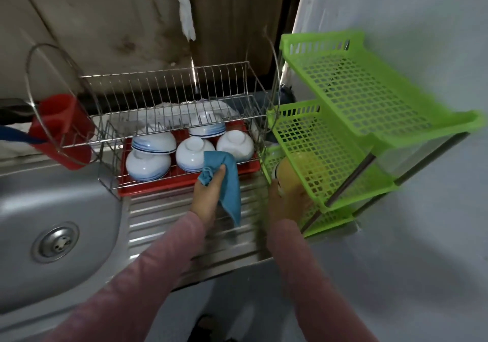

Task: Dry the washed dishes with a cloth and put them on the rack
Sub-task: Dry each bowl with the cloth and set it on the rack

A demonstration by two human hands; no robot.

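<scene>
Head view: upturned white bowls [195, 153] in wire rack [169, 88], lower tier.

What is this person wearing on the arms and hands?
Long dusty-pink sleeves, left sleeve and right sleeve, reach the wrists. The left hand and right hand are bare: no gloves, no visible rings; the right is blurred.

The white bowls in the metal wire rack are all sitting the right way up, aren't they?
Not quite. The head view shows the white round bowls in the metal wire rack all sitting upside down, with their bases pointing up.
</scene>
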